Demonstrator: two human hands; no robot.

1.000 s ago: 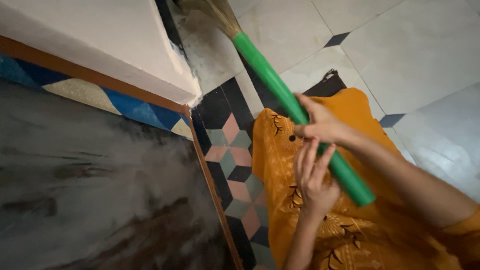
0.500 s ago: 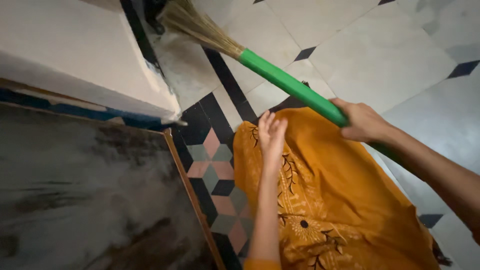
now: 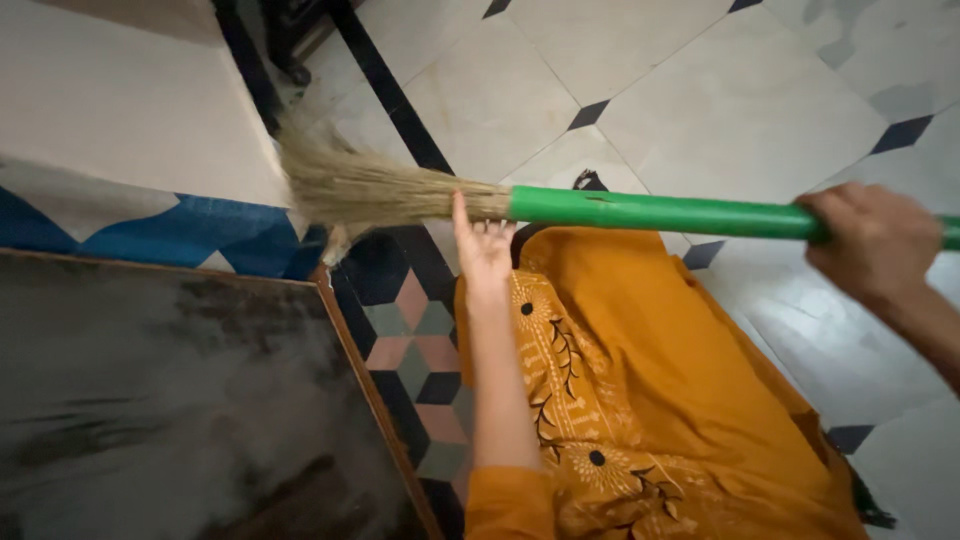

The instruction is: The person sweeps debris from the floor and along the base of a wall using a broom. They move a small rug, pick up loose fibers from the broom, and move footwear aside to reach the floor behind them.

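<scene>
A broom with a green handle and a straw-coloured bristle head lies nearly level across the view. My right hand is closed around the handle near the right edge. My left hand is raised with fingers apart, its fingertips touching the bristles where they meet the handle. The bristle tips reach the corner of a white step. Below both arms hangs my orange patterned garment.
The floor has white marble tiles with small dark diamond insets, and a black border with pink and grey patterned tiles. A dark slab with a wooden edge fills the lower left. A blue and white patterned strip runs under the step.
The broom swung from a slant to nearly level, its bristles moving down toward the step's corner. My right hand slid further right along the handle. My left hand rose to the bristles.
</scene>
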